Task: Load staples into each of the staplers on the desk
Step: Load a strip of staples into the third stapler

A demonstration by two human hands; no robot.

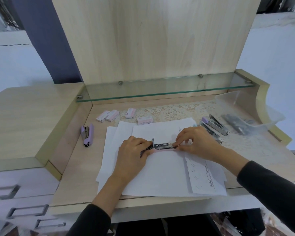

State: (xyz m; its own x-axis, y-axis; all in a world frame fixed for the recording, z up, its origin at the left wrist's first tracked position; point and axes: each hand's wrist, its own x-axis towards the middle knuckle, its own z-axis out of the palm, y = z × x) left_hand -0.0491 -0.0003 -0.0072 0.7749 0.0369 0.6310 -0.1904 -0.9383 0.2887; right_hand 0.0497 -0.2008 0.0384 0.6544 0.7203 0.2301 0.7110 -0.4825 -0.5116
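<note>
An opened pink stapler (162,147) lies on white paper sheets (160,174) in the middle of the desk, its metal staple channel facing up. My left hand (131,154) grips its left end. At the channel's right end, the fingertips of my right hand (196,142) pinch; whether a staple strip is between them I cannot tell. A closed lilac stapler (86,135) lies at the left. Two opened staplers (215,126) lie at the right. Several pink staple boxes (107,116) sit along the back, one labelled box (145,120) nearest the paper.
A clear plastic tub (235,106) holding dark metal pieces stands at the back right. A lace mat (174,111) covers the desk's back part. A glass shelf (160,90) runs above the back edge. Drawers (24,210) are at the lower left.
</note>
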